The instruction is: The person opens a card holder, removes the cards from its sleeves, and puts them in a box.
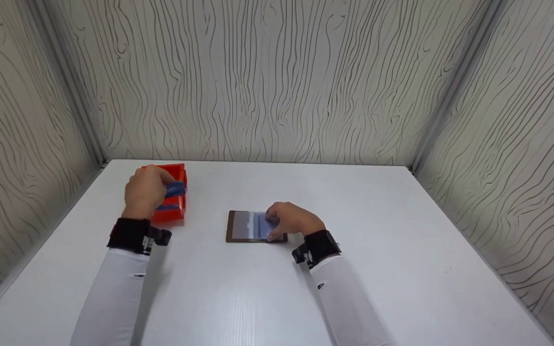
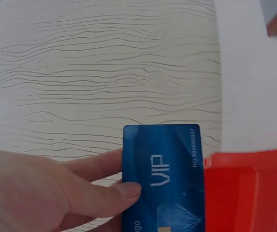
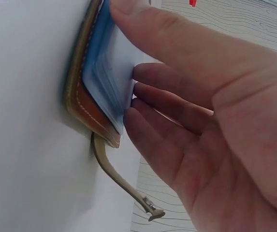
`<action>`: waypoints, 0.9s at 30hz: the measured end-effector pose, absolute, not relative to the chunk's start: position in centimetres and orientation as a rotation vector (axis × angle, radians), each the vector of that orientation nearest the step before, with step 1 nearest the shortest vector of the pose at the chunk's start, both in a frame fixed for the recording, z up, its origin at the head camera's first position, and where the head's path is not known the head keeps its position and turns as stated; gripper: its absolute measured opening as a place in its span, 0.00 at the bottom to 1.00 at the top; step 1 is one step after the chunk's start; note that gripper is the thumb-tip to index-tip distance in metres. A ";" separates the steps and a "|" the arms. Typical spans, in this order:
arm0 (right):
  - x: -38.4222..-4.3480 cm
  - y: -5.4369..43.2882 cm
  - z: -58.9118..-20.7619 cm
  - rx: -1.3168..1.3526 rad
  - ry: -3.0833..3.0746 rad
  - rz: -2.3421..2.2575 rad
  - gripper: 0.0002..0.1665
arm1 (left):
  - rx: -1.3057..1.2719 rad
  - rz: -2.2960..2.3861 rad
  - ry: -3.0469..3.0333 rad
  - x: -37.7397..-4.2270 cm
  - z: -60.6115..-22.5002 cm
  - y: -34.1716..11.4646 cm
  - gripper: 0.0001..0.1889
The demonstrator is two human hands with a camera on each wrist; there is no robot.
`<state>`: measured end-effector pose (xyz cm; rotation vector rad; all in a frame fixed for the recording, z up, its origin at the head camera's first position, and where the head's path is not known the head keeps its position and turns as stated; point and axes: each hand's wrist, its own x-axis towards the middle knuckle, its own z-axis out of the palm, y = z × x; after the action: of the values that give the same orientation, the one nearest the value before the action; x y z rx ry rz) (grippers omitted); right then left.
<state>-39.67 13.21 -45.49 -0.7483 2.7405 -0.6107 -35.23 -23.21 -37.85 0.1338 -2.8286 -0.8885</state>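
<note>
My left hand [image 1: 144, 191] pinches a blue bank-style card [image 2: 177, 159] marked VIP between thumb and fingers. It holds the card over a red open box [image 1: 175, 214] at the left of the table, where another blue piece shows inside. Near the table's middle, a brown card holder [image 1: 230, 226] lies spread open with clear plastic sleeves [image 1: 243, 225]. My right hand [image 1: 297, 219] grips the sleeves at the holder's right half, its thumb at the near edge and fingertips along the other edges. A tan strap [image 3: 111, 174] with a snap sticks out from the holder.
The white table [image 1: 229, 288] meets a wood-grain panel [image 1: 258, 86] at the back, with similar panels on both sides. Each wrist wears a black band with a small camera, the left one [image 1: 130, 235] close in front of the red box.
</note>
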 end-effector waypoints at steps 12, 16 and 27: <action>-39.6 13.1 -45.5 -0.782 2.729 -0.595 0.38 | -0.008 -0.409 -2.788 -39.2 -40.8 -25.6 0.13; -39.6 13.1 -45.2 -0.792 2.735 -0.584 0.38 | -0.057 -0.312 -2.820 -40.0 -41.6 -25.6 0.11; -39.7 13.0 -45.5 -0.770 2.746 -0.583 0.39 | -0.082 -0.286 -2.895 -40.6 -43.7 -26.0 0.13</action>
<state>-39.73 13.05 -45.50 -0.7703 2.7457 -0.5831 -40.57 -26.02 -43.71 -0.0820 -2.8945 -0.2861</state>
